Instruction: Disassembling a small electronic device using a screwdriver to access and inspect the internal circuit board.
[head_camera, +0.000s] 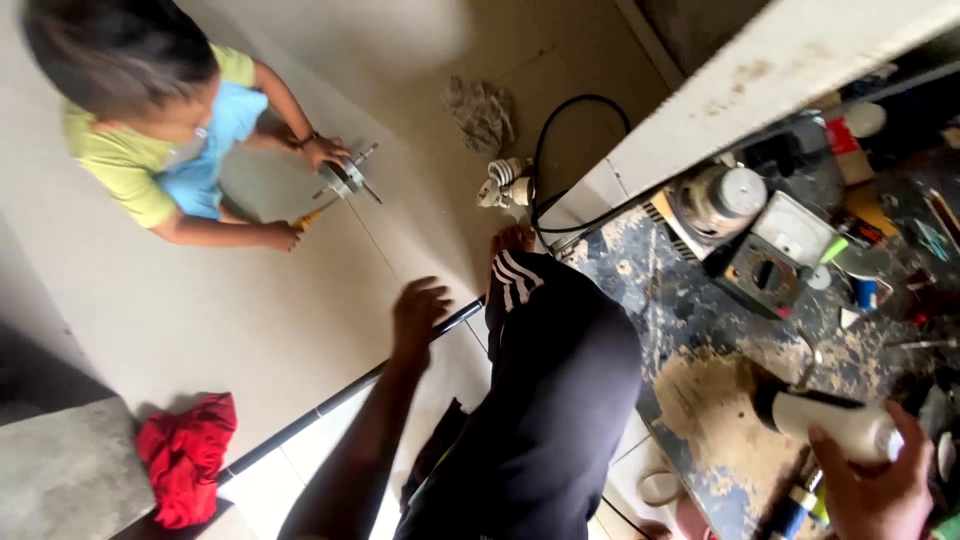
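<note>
At the near left a grey block (60, 470) fills the corner, and a crumpled red cloth (188, 455) lies on the pale tiled floor (250, 310) just beside it. Farther off, a second person in a yellow and blue shirt (170, 150) crouches on the floor with both hands on a small metal part with a shaft (345, 178); wide bare floor separates them from the wearer. A long dark rod (340, 400) runs slantwise across the tiles from near the cloth toward the middle. The left hand (415, 315) reaches down to it, fingers spread and curled loosely, touching the rod without closing round it. The wearer's leg in dark trousers with white stripes (550, 400) stands in the middle. Beyond it lie a grey rag (480, 112), a white coil-shaped part (505, 185) and a black cable (560, 160) looping along the floor. A white beam (760, 75) crosses the far right. Below it the stained counter (690, 330) is crowded: a round metal motor part (718, 200), a grey box-shaped meter with a dial (775, 255), and small red and yellow packages (850, 150) at the far edge, too blurred to tell further. At the near right the right hand (880, 490) grips a white cylindrical tool with a dark tip (825, 420), held above the counter.
</note>
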